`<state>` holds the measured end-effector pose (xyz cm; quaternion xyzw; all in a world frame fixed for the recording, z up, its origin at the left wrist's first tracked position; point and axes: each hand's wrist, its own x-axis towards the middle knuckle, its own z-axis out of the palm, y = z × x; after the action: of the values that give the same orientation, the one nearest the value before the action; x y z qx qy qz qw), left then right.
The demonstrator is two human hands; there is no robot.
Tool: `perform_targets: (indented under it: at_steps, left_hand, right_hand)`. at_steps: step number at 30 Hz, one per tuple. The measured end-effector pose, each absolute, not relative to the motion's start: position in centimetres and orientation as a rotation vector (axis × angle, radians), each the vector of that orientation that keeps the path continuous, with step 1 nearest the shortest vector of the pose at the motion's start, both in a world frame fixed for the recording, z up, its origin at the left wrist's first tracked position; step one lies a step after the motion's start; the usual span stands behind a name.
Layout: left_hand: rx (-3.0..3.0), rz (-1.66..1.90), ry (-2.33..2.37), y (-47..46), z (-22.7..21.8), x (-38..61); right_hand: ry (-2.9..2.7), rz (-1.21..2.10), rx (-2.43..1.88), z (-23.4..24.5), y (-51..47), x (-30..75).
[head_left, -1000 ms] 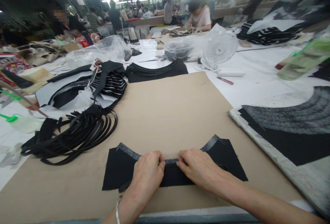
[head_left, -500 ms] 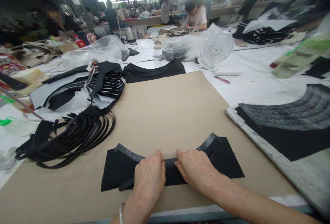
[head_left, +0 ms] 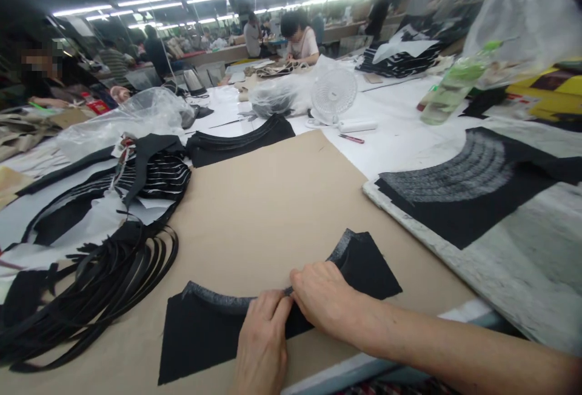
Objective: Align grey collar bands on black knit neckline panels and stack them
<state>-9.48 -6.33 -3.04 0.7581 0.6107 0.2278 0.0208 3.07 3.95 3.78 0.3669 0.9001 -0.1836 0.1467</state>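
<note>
A black fabric piece [head_left: 200, 337] with a concave upper edge lies in front of me on brown paper [head_left: 254, 213]. A speckled grey band [head_left: 222, 301] runs along that curve and looks partly folded over. My left hand [head_left: 264, 331] is closed on the middle of the curved edge, its fingers pressed together. Right beside it, my right hand [head_left: 322, 298] pinches the same edge, with thumb and fingertips at the fold. The hands nearly touch and hide the middle of the piece.
Black strips [head_left: 136, 286] lie in loops at left, near a striped dark bundle [head_left: 159, 171]. Stacked curved black pieces [head_left: 240, 140] sit beyond the paper. At right, grey-banded black pieces [head_left: 454, 183] rest on a marbled board [head_left: 536, 243]. A fan [head_left: 334, 93] and a bottle [head_left: 454, 89] stand farther off.
The view has turned to the right. My hands have come closer together on the curved edge, and the grey band now stands up or folds over more. Both hands keep their hold.
</note>
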Motion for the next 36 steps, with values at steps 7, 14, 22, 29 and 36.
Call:
perform_targets:
  at_steps: [7,14,22,29,36]
  left_hand:
    - [2.764,0.667,1.858,-7.8,-6.0,-9.7]
    - [2.692,0.608,2.046,-8.4,-7.0,-8.9]
    - [2.739,0.698,2.086,-7.5,-6.2,-8.4]
    - [2.859,0.693,1.994,-7.3,-6.8,-8.3]
    - [2.892,0.613,1.969,-7.1,-7.3,-8.3]
  right_hand:
    - [2.602,-0.575,1.082,4.3,5.0,4.5]
    - [2.542,-0.646,1.023,5.7,8.9,9.6]
    - [2.533,-0.652,1.093,4.5,10.4,10.9]
    - [2.592,-0.575,1.117,4.3,9.9,10.9]
    - [2.627,-0.529,1.147,3.4,9.6,10.8]
